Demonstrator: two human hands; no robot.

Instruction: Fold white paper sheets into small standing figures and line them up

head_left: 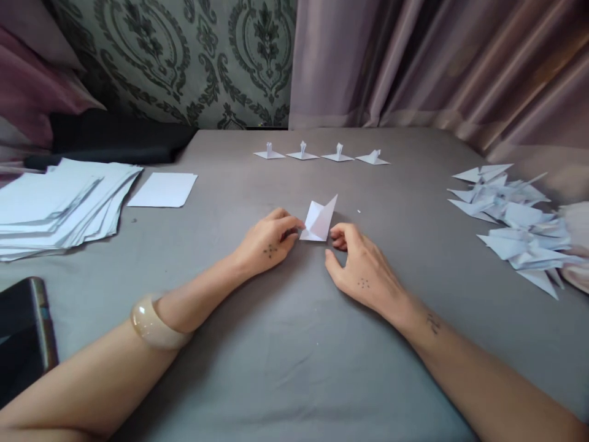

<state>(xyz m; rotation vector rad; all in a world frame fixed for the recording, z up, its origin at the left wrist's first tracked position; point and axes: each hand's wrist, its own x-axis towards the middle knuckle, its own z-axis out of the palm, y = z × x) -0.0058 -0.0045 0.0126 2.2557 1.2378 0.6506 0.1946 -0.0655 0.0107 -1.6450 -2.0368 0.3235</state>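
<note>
A small sheet of white paper point(318, 222), partly folded with one pointed flap standing up, is on the grey cloth between my hands. At its left edge, my left hand point(270, 239) has its fingers curled together, the fingertips gripping the paper's lower left corner. My right hand point(361, 263) is just right of the paper, thumb and bent index finger apart, with nothing between them. Its other fingers are curled in. A pale bangle point(156, 322) circles my left forearm.
Several folded paper figures point(302, 151) stand in a row at the back. A heap of folded paper cranes point(529, 221) lies at right. At left are a stack of paper sheets point(59, 202), a smaller square stack point(163, 189), a black cloth point(115, 138) and a phone point(23, 334).
</note>
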